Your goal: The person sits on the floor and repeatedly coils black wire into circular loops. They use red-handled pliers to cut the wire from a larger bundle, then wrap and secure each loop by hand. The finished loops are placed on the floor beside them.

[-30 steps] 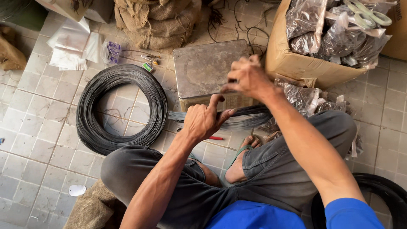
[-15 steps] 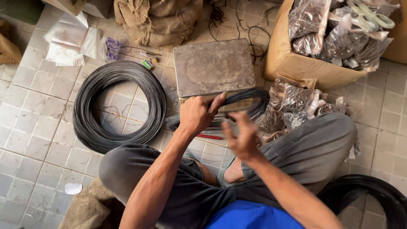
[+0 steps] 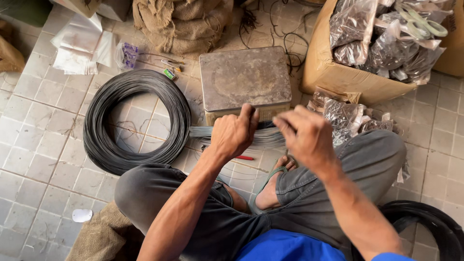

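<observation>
Fingers of the left hand (image 3: pixel 235 131) clench the wire bundle (image 3: pixel 268 137) by the scale (image 3: pixel 244 79); right hand (image 3: pixel 305 134) looks half-curled, grasp unclear. Best to keep strands together.

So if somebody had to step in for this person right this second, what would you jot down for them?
Left hand: closed around a bundle of cut wire, held level in front of the metal block.
Right hand: beside the bundle's right end, fingers curled; whether it grips the wire cannot be told.
Big wire coil: flat on the tiled floor to the left, strands running from it toward the left hand.
Filled bags: a pile by the right knee, more in the cardboard box.
Done: several bags filled.
Left: the bundle in hand is not bagged.
</observation>
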